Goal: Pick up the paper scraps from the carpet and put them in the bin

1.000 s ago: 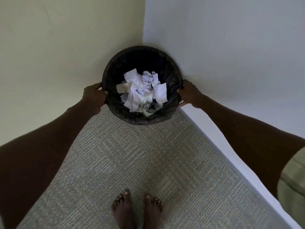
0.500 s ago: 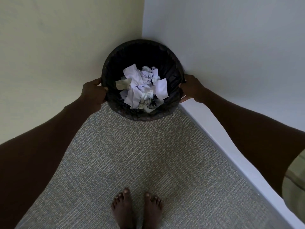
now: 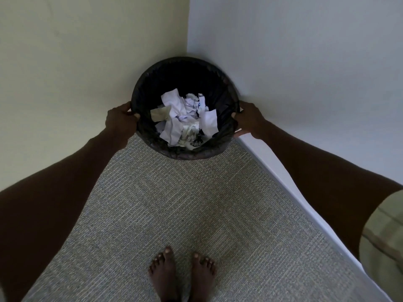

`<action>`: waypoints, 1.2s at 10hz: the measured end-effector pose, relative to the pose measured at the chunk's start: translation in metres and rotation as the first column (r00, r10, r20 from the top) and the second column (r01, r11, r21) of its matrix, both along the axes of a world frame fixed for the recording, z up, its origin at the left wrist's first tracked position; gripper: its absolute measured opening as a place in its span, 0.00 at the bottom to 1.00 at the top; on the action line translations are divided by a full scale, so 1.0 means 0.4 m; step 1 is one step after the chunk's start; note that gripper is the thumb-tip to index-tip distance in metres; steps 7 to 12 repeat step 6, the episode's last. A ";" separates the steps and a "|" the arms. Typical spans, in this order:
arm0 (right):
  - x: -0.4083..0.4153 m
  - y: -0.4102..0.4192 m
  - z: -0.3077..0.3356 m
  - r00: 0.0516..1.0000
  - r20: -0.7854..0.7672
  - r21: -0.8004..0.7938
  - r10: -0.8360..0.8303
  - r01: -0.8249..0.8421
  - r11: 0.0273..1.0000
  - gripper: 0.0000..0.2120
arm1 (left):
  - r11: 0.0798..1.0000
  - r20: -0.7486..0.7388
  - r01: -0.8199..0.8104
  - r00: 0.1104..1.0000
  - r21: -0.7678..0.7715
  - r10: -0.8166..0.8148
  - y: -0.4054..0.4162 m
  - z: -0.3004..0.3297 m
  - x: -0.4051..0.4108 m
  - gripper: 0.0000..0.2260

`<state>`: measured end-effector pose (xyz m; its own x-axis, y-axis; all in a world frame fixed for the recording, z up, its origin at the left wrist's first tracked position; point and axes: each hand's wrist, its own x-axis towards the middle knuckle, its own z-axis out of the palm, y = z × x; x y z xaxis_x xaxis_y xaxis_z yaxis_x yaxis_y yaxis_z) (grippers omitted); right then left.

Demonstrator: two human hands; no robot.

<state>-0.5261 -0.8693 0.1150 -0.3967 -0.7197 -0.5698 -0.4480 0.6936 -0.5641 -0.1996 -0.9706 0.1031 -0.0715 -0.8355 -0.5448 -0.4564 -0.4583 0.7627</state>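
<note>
A round black bin (image 3: 150,83) with a dark liner sits in the corner where two walls meet. Inside it lie several crumpled white paper scraps (image 3: 185,120). My left hand (image 3: 121,119) grips the bin's left rim. My right hand (image 3: 248,118) grips its right rim. Both arms stretch forward from the frame's lower corners. No loose scraps show on the grey carpet (image 3: 174,203) in view.
A pale yellow wall (image 3: 76,62) stands at the left and a white wall (image 3: 305,62) at the right, with a white skirting board (image 3: 283,177) along the carpet's right edge. My bare feet (image 3: 183,273) stand on the carpet at the bottom centre.
The bin, held by both hands, has shifted slightly farther into the corner and upward in the view. The grip of both hands is the same.
</note>
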 end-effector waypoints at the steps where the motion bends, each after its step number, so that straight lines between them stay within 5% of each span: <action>1: 0.029 0.011 0.037 0.998 0.009 0.015 -0.058 0.058 0.998 0.23 | 0.980 0.305 0.152 0.946 -0.125 -0.108 0.010 0.036 -0.019 0.23; 2: 0.053 0.029 0.064 0.992 -0.079 0.012 -0.095 0.097 0.995 0.30 | 0.952 0.401 0.196 0.912 -0.237 -0.088 0.049 0.083 -0.025 0.28; 6: 0.173 0.236 0.348 0.787 -0.545 -0.143 0.289 -0.427 0.893 0.30 | 0.691 0.480 0.496 0.843 -0.525 -0.240 0.308 0.380 0.063 0.28; 12: 0.173 0.236 0.348 0.787 -0.545 -0.143 0.289 -0.427 0.893 0.30 | 0.691 0.480 0.496 0.843 -0.525 -0.240 0.308 0.380 0.063 0.28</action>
